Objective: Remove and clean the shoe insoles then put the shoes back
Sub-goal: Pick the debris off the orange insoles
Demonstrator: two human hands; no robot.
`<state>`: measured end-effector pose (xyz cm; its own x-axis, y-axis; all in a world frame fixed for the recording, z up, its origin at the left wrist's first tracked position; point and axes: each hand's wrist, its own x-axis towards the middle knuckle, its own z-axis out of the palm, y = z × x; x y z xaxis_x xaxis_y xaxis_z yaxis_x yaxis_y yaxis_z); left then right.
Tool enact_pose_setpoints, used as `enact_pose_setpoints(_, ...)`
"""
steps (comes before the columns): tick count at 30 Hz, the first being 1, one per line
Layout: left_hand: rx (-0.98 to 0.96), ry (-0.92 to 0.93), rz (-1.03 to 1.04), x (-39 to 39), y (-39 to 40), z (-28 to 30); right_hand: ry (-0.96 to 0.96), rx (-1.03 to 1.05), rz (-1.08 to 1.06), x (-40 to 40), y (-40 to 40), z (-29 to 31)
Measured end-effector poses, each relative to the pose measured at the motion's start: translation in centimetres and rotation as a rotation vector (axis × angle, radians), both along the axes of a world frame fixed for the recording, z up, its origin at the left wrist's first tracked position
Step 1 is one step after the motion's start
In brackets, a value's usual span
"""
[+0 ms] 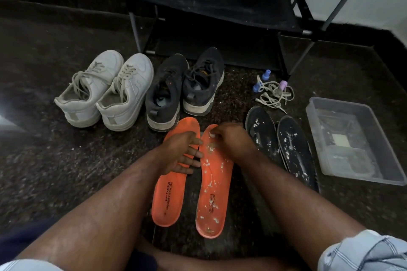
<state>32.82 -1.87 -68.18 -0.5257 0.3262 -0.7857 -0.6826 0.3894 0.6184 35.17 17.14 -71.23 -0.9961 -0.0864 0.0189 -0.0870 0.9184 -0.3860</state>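
Two orange insoles lie side by side on the dark floor in front of me. My left hand presses flat on the left orange insole with fingers spread. My right hand holds a small white wad against the toe end of the right orange insole, which is flecked with white bits. Two dark insoles, also speckled white, lie to the right. Behind them stand a pair of dark grey sneakers and a pair of white sneakers.
A clear plastic tub with a white block inside sits at the right. Loose shoelaces and small blue and purple caps lie behind the dark insoles. A black shoe rack stands against the wall. My bare legs frame the near floor.
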Motion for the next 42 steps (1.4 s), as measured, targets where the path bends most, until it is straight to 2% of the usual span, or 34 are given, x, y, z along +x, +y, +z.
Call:
enact_pose_setpoints(8,0.029,-0.038,0.027,0.0,0.1,0.0,-0.031,-0.057,-0.036,-0.2,0.0,-0.5)
enact_pose_setpoints(13,0.038,-0.030,0.009,-0.1,-0.1,-0.2,-0.016,-0.235,-0.176,-0.4,0.3,0.1)
enact_pose_setpoints(19,0.012,-0.047,-0.003,-0.3,0.3,-0.5,0.009,0.027,0.169,-0.1,-0.3,-0.1)
enact_pose_setpoints(23,0.008,-0.052,0.005,-0.2,0.3,-0.6,0.024,0.027,-0.039,-1.0,1.0,0.1)
enact_pose_setpoints(28,0.008,-0.057,0.023,-0.4,0.4,-0.8,-0.002,0.009,0.158,-0.3,-0.4,-0.2)
enact_pose_setpoints(32,0.008,-0.056,0.016,-0.3,0.3,-0.8,-0.019,0.099,0.021,-1.3,0.7,-0.1)
enact_pose_setpoints(37,0.006,-0.056,0.019,-0.3,0.4,-0.8,-0.023,0.057,0.189,-0.2,-1.4,-0.4)
enact_pose_setpoints(42,0.009,-0.047,0.011,-0.2,0.3,-0.6,0.029,0.182,0.066,-0.7,-0.6,0.1)
